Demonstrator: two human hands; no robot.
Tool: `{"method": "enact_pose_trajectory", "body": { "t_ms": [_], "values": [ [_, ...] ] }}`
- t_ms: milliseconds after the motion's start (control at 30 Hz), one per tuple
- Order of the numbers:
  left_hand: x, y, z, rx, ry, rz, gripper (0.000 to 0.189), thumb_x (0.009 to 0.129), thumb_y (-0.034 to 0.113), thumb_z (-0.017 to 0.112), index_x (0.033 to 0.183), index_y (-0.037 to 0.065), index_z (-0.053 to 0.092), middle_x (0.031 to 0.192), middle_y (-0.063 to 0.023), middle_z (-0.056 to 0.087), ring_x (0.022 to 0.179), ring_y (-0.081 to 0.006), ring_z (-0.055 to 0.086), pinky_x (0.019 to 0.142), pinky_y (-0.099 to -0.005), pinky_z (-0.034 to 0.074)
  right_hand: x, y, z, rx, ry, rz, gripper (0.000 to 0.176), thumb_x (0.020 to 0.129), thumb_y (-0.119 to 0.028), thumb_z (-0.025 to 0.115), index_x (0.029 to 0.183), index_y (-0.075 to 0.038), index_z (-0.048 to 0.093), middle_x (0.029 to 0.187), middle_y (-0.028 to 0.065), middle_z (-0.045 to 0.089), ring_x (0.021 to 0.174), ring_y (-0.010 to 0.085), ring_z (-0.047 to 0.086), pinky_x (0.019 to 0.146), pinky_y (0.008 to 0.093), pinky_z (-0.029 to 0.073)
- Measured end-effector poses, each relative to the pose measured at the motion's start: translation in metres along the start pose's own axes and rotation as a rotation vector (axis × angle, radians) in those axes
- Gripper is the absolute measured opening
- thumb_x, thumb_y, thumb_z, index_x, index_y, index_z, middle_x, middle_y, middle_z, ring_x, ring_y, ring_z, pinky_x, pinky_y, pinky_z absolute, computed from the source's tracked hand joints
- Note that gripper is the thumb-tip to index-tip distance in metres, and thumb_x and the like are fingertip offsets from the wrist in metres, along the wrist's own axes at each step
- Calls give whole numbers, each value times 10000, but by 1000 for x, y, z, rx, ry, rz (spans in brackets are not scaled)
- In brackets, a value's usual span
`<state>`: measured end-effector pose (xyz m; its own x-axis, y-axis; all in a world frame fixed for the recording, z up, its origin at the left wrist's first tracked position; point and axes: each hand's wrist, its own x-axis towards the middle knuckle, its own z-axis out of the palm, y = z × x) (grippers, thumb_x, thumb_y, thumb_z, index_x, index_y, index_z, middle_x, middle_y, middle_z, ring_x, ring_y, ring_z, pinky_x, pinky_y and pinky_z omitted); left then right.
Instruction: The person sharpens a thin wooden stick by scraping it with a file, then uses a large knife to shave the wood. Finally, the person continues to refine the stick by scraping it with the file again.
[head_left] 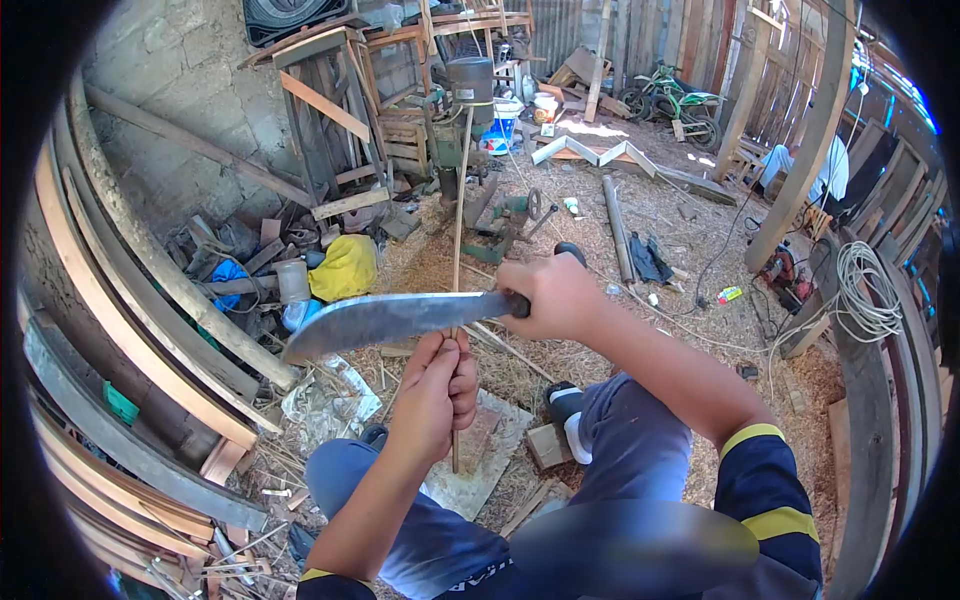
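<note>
My right hand [552, 298] is wrapped round the dark handle of a machete [390, 320], whose broad blade points left across the middle of the view. Upright in my left hand [437, 390] is a long thin wooden stick [461, 215], gripped with the fingers closed round it. The blade crosses the stick just above the left fingertips, overlapping it in this view. Below my left fist the stick's lower end shows, over a flat board [505, 465] on the ground between my legs.
Long curved planks [150, 330] lean at the left. A yellow cloth [343, 268] lies on scrap wood, with a drill-press-like machine [470, 85] behind. A wooden post [805, 140], coiled cable [868, 290] and a seated person [830, 170] are at the right. Shavings cover the ground.
</note>
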<state>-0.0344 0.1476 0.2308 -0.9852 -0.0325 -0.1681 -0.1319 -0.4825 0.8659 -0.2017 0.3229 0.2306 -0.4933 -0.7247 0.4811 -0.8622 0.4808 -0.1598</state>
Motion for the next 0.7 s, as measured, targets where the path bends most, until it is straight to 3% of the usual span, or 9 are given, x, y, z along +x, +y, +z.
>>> {"method": "enact_pose_trajectory", "body": {
  "t_ms": [100,200,300,400,567,667,700],
  "values": [
    [1,-1,-2,16,8,-20,133,1136,233,413,1065,167,504,666,64,319,470,-38,219,395,-234,143,1,-4,-1,-75,-46,-67,303,753,-366,802,889,-135,661,677,114,682,679,362,715,620,499,553],
    [-1,-1,-3,33,-38,16,136,1136,235,410,1058,167,498,666,65,320,468,-38,222,393,-237,144,3,7,-4,-10,67,-77,294,759,-360,799,892,-132,671,676,117,683,673,364,716,620,499,557],
    [-5,-1,-5,40,-60,18,130,1136,237,408,1062,171,492,666,65,319,466,-37,227,391,-238,146,2,38,2,-98,198,99,239,754,-289,787,842,-121,641,668,107,667,634,362,689,602,483,548],
    [-8,-3,-4,60,-53,-18,124,1135,237,407,1066,176,489,664,64,315,466,-37,231,392,-239,148,-3,51,-4,-107,157,333,259,767,-328,779,886,-120,681,701,125,694,680,364,714,648,490,574],
    [-9,-2,-5,76,-43,-40,126,1136,241,407,1058,179,485,658,64,312,465,-42,238,396,-241,155,-9,19,-8,-39,31,31,266,754,-325,781,850,-112,654,714,96,699,691,354,714,663,472,572],
    [-12,-2,-7,96,-27,-27,130,1138,244,408,1055,180,484,656,66,310,463,-43,237,396,-241,157,-9,10,-11,-64,-91,-12,275,761,-328,784,872,-102,675,739,108,717,717,352,727,679,464,581],
    [-15,-2,-4,98,-28,-29,131,1138,246,409,1055,180,484,656,67,310,461,-43,236,396,-240,156,-9,17,-10,-17,-31,79,277,770,-328,780,884,-92,689,750,121,723,732,357,732,695,468,583]
  ]
}}
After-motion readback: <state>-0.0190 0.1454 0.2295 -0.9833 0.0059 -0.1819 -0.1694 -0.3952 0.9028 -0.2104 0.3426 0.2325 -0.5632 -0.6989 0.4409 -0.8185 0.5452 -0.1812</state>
